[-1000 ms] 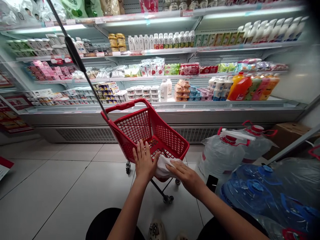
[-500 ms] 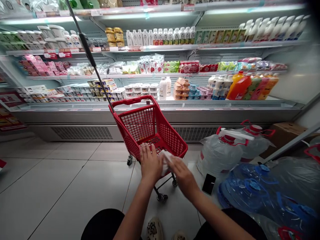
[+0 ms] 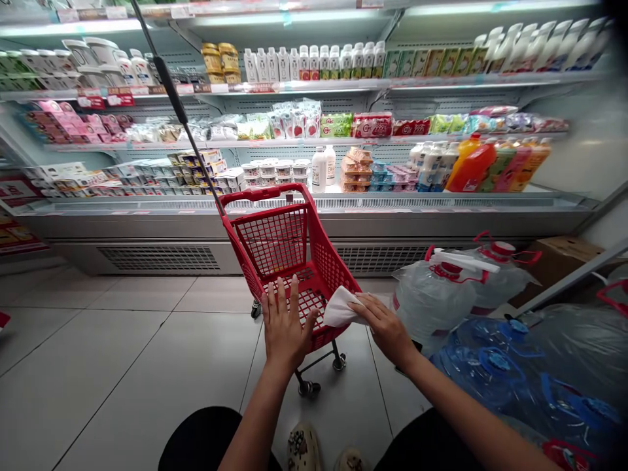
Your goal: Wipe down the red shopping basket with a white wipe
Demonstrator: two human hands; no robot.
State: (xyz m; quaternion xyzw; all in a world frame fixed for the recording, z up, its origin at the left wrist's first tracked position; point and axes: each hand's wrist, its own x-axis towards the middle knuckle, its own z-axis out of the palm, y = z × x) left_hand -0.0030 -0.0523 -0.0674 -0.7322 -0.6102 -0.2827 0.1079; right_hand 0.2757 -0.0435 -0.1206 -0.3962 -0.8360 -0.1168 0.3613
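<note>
A red plastic shopping cart [image 3: 234,245] on wheels stands in front of me, its front end towards me. My left hand [image 3: 287,327] is open, fingers spread, at the near left part of the cart; whether the palm touches the cart I cannot tell. In my right hand [image 3: 385,327] is a white tissue [image 3: 342,307], pinched between thumb and fingers at the cart's near right corner. The tissue hangs over the red edge there. A long dark pole [image 3: 169,82] rises by the cart's handle at the upper left.
Behind the cart runs a refrigerated display case [image 3: 161,226] with several shelves of dairy and drinks. Large clear water jugs [image 3: 432,297] and blue ones [image 3: 490,360] crowd the right side, near a cardboard box [image 3: 564,255]. A phone [image 3: 416,347] lies partly hidden behind my right forearm.
My hands have moved apart: the right one went rightwards with the tissue, and the left one shifted slightly left with its fingers more spread. My right forearm now covers most of the phone.
</note>
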